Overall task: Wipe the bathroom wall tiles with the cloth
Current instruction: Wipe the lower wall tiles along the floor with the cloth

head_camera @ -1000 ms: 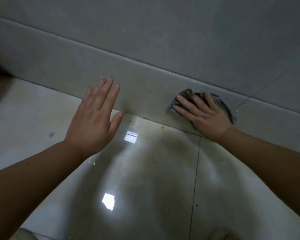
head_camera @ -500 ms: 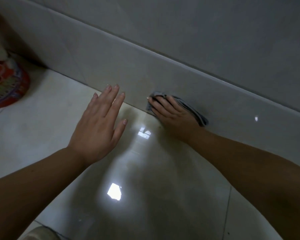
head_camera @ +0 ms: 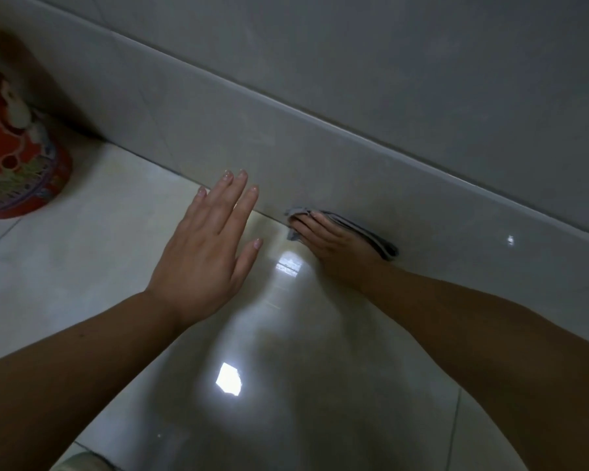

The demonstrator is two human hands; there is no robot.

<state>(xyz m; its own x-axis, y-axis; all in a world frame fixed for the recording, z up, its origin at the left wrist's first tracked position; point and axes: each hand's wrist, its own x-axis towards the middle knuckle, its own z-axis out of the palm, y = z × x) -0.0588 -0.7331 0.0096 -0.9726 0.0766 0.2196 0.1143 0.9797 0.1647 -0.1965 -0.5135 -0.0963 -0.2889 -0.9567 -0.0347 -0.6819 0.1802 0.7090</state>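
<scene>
So the folded grey cloth (head_camera: 371,237) was pinned flat against the lowest band of wall tile (head_camera: 320,158), right down where it met the floor (head_camera: 82,260). The right hand (head_camera: 334,246) had it under straight, spread-out fingers. It was a flat palm press, not a fist round the fabric. The left hand (head_camera: 204,246) was open too, fingers together and straight, just left of the cloth and holding nothing. I couldn't tell if it was touching the floor or hovering over it.

My take on doing this bit well: a flat hand was the right call, since it spreads the pressure across the whole pad. I'd run long overlapping strokes along the band, and tuck the lower edge of the cloth into the joint at the floor, because that's where grime tends to sit. Flip to a fresh fold once a face looks dirty.

If the stroke was going left, the free hand was parked right in its path, so it'd need to scoot. Further left, a red patterned tub (head_camera: 17,164) sat near the wall and would want nudging aside eventually.
</scene>
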